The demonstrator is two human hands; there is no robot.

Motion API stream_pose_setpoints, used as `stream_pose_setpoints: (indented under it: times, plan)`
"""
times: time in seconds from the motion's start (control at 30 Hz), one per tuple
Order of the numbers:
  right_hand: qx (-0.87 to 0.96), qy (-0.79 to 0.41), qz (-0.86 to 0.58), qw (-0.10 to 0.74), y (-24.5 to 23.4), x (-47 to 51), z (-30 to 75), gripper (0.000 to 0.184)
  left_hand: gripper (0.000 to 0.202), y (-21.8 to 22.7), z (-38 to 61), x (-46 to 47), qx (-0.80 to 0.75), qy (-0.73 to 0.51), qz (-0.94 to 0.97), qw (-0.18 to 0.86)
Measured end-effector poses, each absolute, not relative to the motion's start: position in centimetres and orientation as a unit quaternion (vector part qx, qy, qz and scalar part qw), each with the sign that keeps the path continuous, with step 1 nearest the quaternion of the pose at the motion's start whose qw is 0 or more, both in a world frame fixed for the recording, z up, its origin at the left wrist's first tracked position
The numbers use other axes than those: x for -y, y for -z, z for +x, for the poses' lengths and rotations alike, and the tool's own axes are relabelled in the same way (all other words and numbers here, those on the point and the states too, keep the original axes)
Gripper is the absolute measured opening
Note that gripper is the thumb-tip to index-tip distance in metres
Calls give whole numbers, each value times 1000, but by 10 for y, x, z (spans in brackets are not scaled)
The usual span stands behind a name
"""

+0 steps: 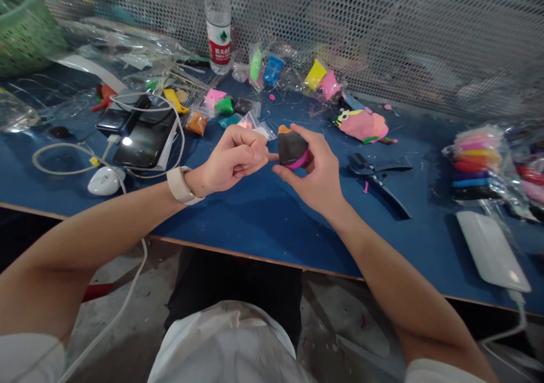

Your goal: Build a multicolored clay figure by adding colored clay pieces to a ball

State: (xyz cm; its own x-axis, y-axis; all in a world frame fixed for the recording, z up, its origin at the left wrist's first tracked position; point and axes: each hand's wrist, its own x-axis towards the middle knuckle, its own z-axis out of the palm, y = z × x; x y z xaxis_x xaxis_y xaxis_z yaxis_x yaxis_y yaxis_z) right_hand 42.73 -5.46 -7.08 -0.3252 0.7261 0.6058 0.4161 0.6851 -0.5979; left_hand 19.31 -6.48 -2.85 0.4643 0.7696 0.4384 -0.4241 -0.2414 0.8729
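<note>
My right hand (317, 170) is wrapped around a modelling clay piece (291, 148) with a black face, a magenta side and an orange bit on top. It is held above the blue table. My left hand (238, 157) is curled into a fist, with one finger stretched out and its tip touching the clay's left side. I see nothing inside that fist. Small bags of coloured clay, such as an orange one (196, 123) and a green one (224, 105), lie beyond my left hand. To the right of my right hand rest dark-handled pliers (378, 182).
A pink clay figure (363, 125) lies behind the pliers. A water bottle (219, 32) stands at the back. Phones (147, 136) and white cables are at the left, near a green basket (29, 29). A white power bank (493, 250) and bagged clay sticks (478, 162) are at the right.
</note>
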Motion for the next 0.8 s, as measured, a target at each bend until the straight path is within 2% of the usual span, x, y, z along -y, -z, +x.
stream_pose_setpoints:
  times: [0.27,0.57,0.8]
  plan:
    - [808,-165,-351,444,67,59,425,77,59,30,193,66,-124,-471,632,602]
    - [795,-200,-373,435,59,65,423,87,54,27,197,71,-146,-489,601,616]
    - [795,-266,-356,413,52,65,429,79,58,23,197,71,-147,-505,556,643]
